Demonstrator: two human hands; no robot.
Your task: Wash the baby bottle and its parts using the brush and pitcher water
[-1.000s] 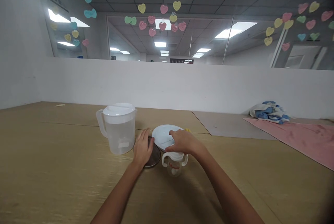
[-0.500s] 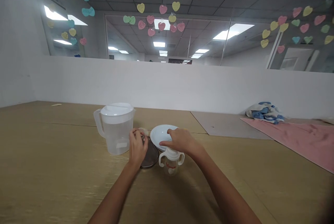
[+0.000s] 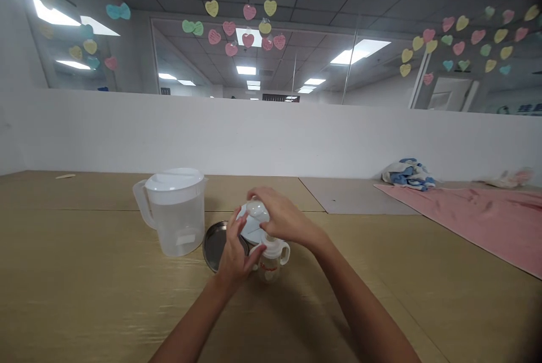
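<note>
Holding the clear domed cap point(image 3: 257, 211), the right hand point(image 3: 257, 209) curls its fingers and thumb around it, just above and behind the two-handled cup point(image 3: 270, 268), near the middle of the frame. From my remote seat I see the left hand point(image 3: 248, 233) open, fingers raised, its thumb across the near-left side of the cup's white top point(image 3: 274, 248); I cannot tell how firmly it presses. The cup stands upright, its right handle point(image 3: 285, 253) showing and its left one mostly behind the thumb.

Behind the cup, the white plate point(image 3: 250, 231) shows only in part between the hands, so I cannot trace its full rim. The dark round pan point(image 3: 215, 244) lies left of it, its right edge partly covered by the left hand. Only a slim gap parts the pan's left rim from the lidded pitcher point(image 3: 180, 227), whose handle points left.

More room lies farther out: the tan tabletop point(image 3: 84, 272) spreads across the lower left and runs right of the cup to the pink cloth's point(image 3: 474, 222) slanting edge. The crumpled blue-and-white cloth point(image 3: 407, 175) sits against the wall point(image 3: 254, 137), right of center.
</note>
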